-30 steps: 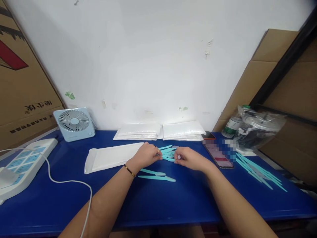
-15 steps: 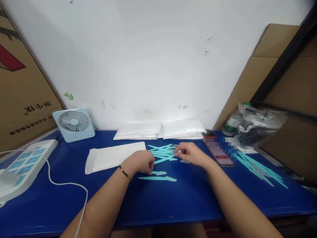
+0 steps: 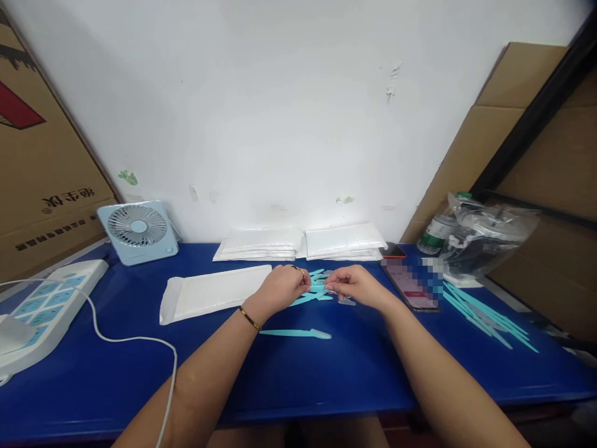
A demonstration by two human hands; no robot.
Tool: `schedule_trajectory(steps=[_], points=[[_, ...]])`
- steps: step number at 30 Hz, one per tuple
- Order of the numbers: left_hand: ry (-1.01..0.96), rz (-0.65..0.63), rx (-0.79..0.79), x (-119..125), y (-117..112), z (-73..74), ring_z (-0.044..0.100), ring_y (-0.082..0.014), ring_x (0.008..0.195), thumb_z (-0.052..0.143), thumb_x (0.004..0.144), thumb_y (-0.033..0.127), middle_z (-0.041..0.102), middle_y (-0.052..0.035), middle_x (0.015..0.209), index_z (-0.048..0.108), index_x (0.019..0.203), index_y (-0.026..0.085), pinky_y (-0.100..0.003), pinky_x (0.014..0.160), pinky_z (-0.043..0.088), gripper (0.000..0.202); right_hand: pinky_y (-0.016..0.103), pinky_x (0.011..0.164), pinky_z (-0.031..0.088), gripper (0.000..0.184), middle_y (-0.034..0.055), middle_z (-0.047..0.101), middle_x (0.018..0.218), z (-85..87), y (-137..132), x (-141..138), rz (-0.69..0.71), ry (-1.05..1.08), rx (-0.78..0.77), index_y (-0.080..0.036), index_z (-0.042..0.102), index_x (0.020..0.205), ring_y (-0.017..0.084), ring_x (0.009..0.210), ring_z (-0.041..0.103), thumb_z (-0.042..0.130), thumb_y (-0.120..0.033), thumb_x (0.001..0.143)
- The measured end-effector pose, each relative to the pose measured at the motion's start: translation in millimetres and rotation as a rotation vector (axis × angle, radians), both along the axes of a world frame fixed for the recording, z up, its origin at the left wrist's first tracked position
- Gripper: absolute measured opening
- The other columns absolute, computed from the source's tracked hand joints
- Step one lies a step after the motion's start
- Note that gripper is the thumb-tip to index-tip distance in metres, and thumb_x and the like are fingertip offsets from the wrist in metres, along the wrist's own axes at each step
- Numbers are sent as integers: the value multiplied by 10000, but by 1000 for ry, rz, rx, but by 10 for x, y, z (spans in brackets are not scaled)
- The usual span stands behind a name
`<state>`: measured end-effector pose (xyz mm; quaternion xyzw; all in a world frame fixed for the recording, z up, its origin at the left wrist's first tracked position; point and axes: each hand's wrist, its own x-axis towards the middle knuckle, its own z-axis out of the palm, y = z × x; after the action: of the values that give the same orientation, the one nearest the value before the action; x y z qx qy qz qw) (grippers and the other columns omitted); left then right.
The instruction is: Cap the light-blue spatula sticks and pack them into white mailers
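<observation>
My left hand [image 3: 284, 286] is closed on a teal eyebrow razor [image 3: 318, 287], held just over a loose pile of similar razors [image 3: 305, 300]. From the other side my right hand [image 3: 357, 286] pinches at that razor's right end; its fingertips hide the exact grip. Below my hands, one single razor [image 3: 293, 333] lies flat, its pale covered blade end toward the right. A small clear piece [image 3: 346, 302] rests under my right hand. Partly behind my left hand is a white padded envelope [image 3: 214, 292] lying flat.
Two stacks of white padded envelopes [image 3: 259, 242] stand against the wall. A phone [image 3: 413, 289] lies right of my hands, with more teal razors [image 3: 487, 316] beyond it. A bottle [image 3: 436, 233], a fan [image 3: 138, 231] and a power strip [image 3: 51, 305] with a white cable flank the workspace.
My left hand has moved up and right from the front razors to the pile, bringing one razor along. One razor instead of two lies in front. My right hand has stayed near the pile.
</observation>
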<state>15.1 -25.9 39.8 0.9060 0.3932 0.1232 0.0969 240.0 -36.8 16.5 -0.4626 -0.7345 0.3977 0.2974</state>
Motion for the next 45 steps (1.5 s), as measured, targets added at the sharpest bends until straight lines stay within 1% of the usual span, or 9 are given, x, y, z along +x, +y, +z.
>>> schedule_trajectory(steps=[7, 11, 14, 17, 22, 29, 34, 40, 45], points=[[4, 76, -46, -133, 122, -94, 591, -174, 781, 520, 820, 298, 674, -18, 831, 649, 845, 210, -259, 656, 375, 158, 235, 486, 430, 368, 5, 586, 512, -11, 102, 221, -98, 10, 11, -123, 701, 851, 120, 467, 538, 618, -466, 748], [-17, 19, -102, -147, 1, -44, 579, -201, 892, 644, 712, 475, 640, -38, 985, 638, 967, 216, -256, 673, 405, 364, 280, 585, 461, 363, 55, 677, 732, -52, 180, 258, -181, -161, 168, -172, 717, 958, 158, 605, 584, 566, -459, 795], [153, -95, -270, -121, -190, 24, 583, -173, 732, 729, 602, 489, 655, -6, 843, 672, 819, 230, -245, 555, 370, 343, 297, 667, 456, 331, 76, 678, 899, -28, 167, 260, -193, -213, 333, -199, 726, 931, 187, 754, 597, 539, -450, 823], [272, -111, -283, -75, -311, 25, 563, -151, 631, 706, 662, 342, 653, 9, 707, 668, 713, 222, -245, 517, 327, 135, 271, 612, 444, 341, 60, 679, 845, 56, 64, 213, -65, -178, 247, -191, 723, 904, 171, 708, 590, 544, -469, 820], [108, 6, -126, -50, -220, -34, 568, -152, 672, 537, 810, 304, 654, -12, 745, 633, 791, 206, -249, 544, 333, 138, 234, 530, 427, 340, 24, 664, 703, 110, -121, -16, 173, -168, 25, -178, 713, 927, 138, 589, 583, 626, -461, 760], [-44, 35, -245, -187, -35, -39, 556, -143, 642, 481, 830, 339, 625, -11, 726, 566, 787, 192, -238, 550, 353, 175, 226, 513, 451, 343, 7, 614, 585, 57, -25, 87, -7, 79, -29, -139, 681, 923, 124, 533, 587, 646, -430, 744], [-283, 47, -445, -212, 12, -81, 549, -125, 592, 359, 896, 410, 621, 8, 755, 468, 973, 195, -235, 550, 394, 253, 222, 469, 437, 322, -12, 606, 605, 112, 36, 212, -174, 287, 73, -158, 663, 891, 81, 457, 511, 695, -420, 705], [-405, 38, -227, -163, 4, -82, 541, -145, 873, 222, 950, 408, 604, -19, 935, 546, 953, 205, -268, 806, 410, 382, 270, 587, 515, 397, 51, 679, 718, 30, 60, 120, -206, 498, -124, -133, 688, 913, 144, 624, 630, 767, -400, 630], [-275, 58, -83, -156, 36, -120, 534, -164, 809, 297, 941, 380, 579, -23, 851, 542, 870, 201, -270, 730, 401, 312, 245, 495, 484, 328, 31, 652, 652, 7, 78, 126, -237, 517, -111, -137, 674, 791, 112, 498, 585, 734, -434, 667]])
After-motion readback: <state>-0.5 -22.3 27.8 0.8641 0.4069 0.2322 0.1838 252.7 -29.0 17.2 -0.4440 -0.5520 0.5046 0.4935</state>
